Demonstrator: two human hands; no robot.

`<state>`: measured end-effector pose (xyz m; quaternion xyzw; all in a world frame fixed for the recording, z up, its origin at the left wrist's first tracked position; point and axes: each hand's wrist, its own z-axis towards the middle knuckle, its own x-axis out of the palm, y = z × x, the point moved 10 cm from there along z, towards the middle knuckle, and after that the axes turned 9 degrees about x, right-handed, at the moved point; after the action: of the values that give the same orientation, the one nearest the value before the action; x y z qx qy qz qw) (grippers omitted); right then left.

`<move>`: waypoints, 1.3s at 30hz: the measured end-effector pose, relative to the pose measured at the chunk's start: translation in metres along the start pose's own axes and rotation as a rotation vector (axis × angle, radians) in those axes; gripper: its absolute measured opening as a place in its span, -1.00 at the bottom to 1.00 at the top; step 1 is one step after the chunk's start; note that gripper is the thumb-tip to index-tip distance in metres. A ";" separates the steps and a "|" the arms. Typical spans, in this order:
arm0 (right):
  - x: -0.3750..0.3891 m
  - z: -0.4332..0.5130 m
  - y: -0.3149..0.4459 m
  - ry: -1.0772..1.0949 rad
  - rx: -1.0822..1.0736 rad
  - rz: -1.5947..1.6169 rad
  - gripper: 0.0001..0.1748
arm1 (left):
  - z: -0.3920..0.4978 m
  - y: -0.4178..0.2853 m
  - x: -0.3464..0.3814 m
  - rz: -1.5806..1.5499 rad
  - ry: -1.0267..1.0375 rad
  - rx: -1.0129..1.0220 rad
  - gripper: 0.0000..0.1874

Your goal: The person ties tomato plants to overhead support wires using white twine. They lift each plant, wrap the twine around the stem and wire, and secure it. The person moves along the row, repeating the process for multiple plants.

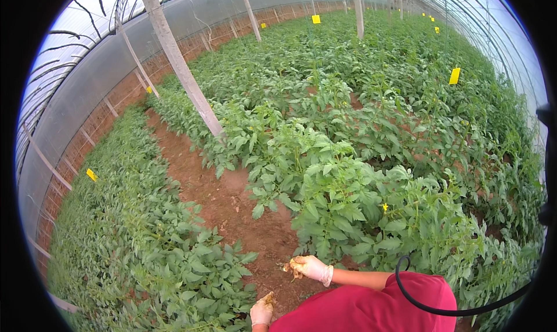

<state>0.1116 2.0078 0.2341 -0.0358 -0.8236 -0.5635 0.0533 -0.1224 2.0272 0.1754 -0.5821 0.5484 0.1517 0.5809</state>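
Observation:
Both hands wear thin whitish gloves, stained yellow-brown at the fingers. My right hand (308,267) is over the bare soil path (248,219), its fingers curled, with a small greenish bit at the fingertips; whether it grips anything is unclear. Lower and to the left, my left hand (262,309) is beside the leaves of the left row of plants (196,262), fingers bent; what it may hold cannot be made out. The hands are apart. Leafy tomato plants (335,197) stand just beyond my right hand, one bearing a yellow flower (385,207).
A slanted concrete post (187,71) rises at the path's edge, with more posts behind. Yellow cards (454,76) hang among the rows on strings. A plastic-covered greenhouse wall (78,110) curves along the left. A black cable (478,309) crosses my red sleeve (428,293).

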 end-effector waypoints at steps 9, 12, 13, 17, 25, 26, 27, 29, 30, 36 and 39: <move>0.000 0.005 -0.002 -0.052 -0.007 0.003 -0.68 | 0.008 -0.008 -0.009 0.003 0.039 0.012 -0.60; 0.003 0.004 -0.002 -0.040 0.017 0.010 -0.68 | 0.012 -0.001 -0.004 -0.012 0.044 0.018 -0.61; 0.004 0.004 -0.003 -0.041 0.041 0.012 -0.68 | 0.013 0.003 -0.001 -0.011 0.050 0.013 -0.61; 0.008 0.004 0.001 -0.050 0.016 0.045 -0.68 | 0.016 0.010 0.002 -0.022 0.020 0.059 -0.60; 0.016 0.009 -0.005 -0.013 0.061 0.030 -0.67 | 0.016 0.011 -0.003 0.001 -0.016 0.121 -0.57; 0.017 0.009 -0.003 -0.015 0.040 0.025 -0.67 | 0.016 0.012 -0.003 -0.010 -0.018 0.119 -0.57; 0.017 0.009 -0.002 -0.015 0.034 0.022 -0.67 | 0.016 0.012 -0.003 -0.020 -0.019 0.118 -0.57; 0.017 0.008 -0.002 -0.024 0.029 0.027 -0.67 | 0.017 0.012 -0.003 -0.019 -0.021 0.116 -0.56; 0.016 0.008 -0.003 -0.034 0.031 0.036 -0.67 | 0.017 0.012 -0.003 -0.008 -0.020 0.116 -0.57; 0.015 0.008 -0.005 -0.017 0.053 -0.001 -0.71 | 0.016 -0.001 -0.009 -0.004 0.008 0.081 -0.57; 0.014 0.008 -0.008 -0.004 0.078 -0.003 -0.74 | 0.013 -0.012 -0.017 -0.020 -0.007 0.089 -0.58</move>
<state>0.0966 2.0125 0.2254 -0.0336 -0.8450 -0.5312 0.0523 -0.1127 2.0429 0.1913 -0.5605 0.5469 0.1235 0.6095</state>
